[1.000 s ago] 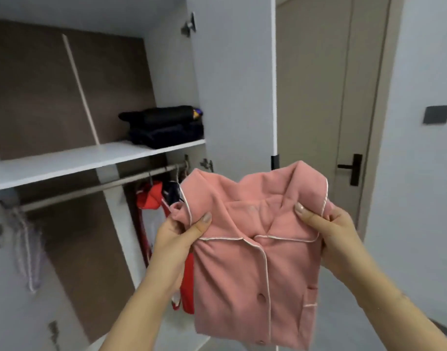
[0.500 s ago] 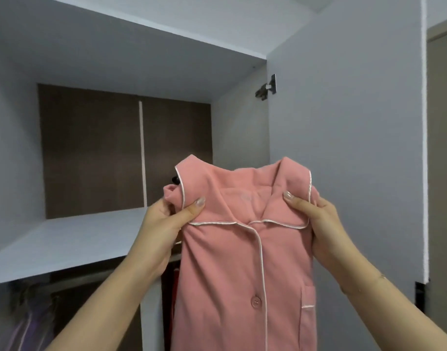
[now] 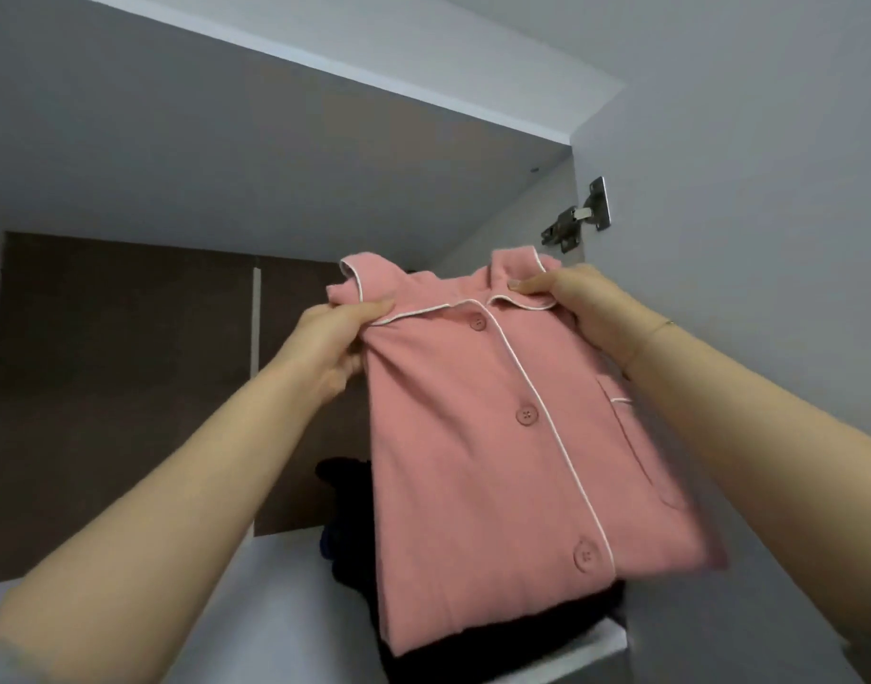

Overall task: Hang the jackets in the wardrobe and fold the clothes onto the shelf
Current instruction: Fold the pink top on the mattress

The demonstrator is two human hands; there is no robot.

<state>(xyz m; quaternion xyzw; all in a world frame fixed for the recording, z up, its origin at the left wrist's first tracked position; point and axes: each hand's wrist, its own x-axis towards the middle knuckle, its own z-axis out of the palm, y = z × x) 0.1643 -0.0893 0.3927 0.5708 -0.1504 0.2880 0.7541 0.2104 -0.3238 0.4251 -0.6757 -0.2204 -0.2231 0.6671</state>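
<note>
— Between the two hands, what is held?
— A folded pink pyjama shirt. The left hand pinches its left shoulder; the right hand pinches the collar on the other side.
— Its position?
— Raised, lower edge lying over a dark folded pile on the white shelf below the hands.
— Anything above the right hand?
— A metal door hinge, apart from it.

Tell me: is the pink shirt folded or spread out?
Folded: the pink shirt forms a compact buttoned rectangle, no sleeves showing.
</note>
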